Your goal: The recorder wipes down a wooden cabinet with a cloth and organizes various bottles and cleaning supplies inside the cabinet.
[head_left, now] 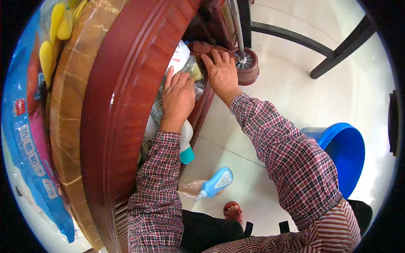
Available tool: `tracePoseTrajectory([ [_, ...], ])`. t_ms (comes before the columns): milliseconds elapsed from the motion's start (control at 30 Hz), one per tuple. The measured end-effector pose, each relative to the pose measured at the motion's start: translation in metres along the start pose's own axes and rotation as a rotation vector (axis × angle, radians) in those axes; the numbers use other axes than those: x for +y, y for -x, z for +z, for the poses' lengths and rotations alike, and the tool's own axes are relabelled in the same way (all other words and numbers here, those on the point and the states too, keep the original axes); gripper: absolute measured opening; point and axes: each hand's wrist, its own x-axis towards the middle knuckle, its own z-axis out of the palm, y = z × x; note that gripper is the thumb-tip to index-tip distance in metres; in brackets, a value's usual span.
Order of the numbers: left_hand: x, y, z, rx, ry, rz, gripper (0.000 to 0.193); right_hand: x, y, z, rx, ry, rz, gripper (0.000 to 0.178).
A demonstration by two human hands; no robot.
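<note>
Largest item: one red-brown wooden cabinet point(120, 84), its moulded edge running past the person's left. On top, one marbled brown slab point(67, 109). Beyond it, one blue printed package point(21, 126), with at least three yellow rounded pieces point(45, 59) at its upper end. Across the room, one dark chair frame point(295, 36), partly in view. On the tiled floor point(261, 126), one blue bucket point(348, 164), part-hidden by the right sleeve.

Two hands at the cabinet's open space. Left hand point(178, 99): palm down over one clear plastic bag point(199, 87), fingers close together and stretched towards one white container point(180, 57); cannot tell whether it grips. Right hand point(222, 76): fingers slightly spread and bent over one brown bundle point(201, 47) at the far end; its grip, too, I cannot tell.

Just beside the right hand, one brown round pot point(249, 76), one metal rod point(235, 23) rising from it. Near the left wrist, one white bottle with a teal cap point(186, 137). Below, one blue squeeze bottle point(218, 180), tilted.

In the way: the cabinet edge and left forearm hide much of the contents, so no full count. Smallest: one yellow piece point(195, 71) in the bag.
</note>
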Motion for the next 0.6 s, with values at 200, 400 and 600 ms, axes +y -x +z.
tracePoseTrajectory([
  [200,0.014,-0.004,-0.005,-0.009,0.099,-0.007,0.039,0.014,-0.058,0.012,-0.199,0.232,-0.139,0.021],
  [400,0.010,0.002,-0.006,-0.090,0.079,0.015,0.055,0.012,-0.058,0.004,-0.419,0.214,-0.141,0.020],
  [600,0.011,0.005,-0.008,-0.080,0.054,0.012,0.053,0.008,-0.019,-0.003,-0.048,-0.061,0.109,0.024],
])
